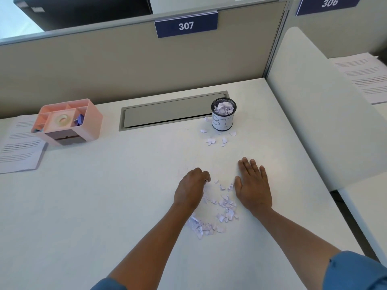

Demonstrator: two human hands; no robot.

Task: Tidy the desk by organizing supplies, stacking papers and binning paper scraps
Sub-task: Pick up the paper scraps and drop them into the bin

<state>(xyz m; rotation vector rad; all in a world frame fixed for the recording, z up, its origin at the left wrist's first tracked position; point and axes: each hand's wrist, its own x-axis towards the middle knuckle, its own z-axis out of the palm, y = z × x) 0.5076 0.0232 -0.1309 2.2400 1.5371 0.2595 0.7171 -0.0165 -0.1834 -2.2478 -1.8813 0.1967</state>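
On the table (104, 206), the organizer (69, 122) sits far left on papers (18, 147); the bin (223, 114) far right, scraps (222, 208) near.

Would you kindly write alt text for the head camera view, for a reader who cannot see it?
Two bare hands, left hand curled and right hand flat, flank torn paper scraps on a white desk. Behind stand a scrap-filled mesh bin, a pink organizer and printed sheets.

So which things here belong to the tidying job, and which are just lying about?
Job:
scraps between the hands
stray scraps by the bin
bin
organizer
papers
left hand, right hand

Lying about:
cable hatch
307 sign
sheets on the neighbouring desk
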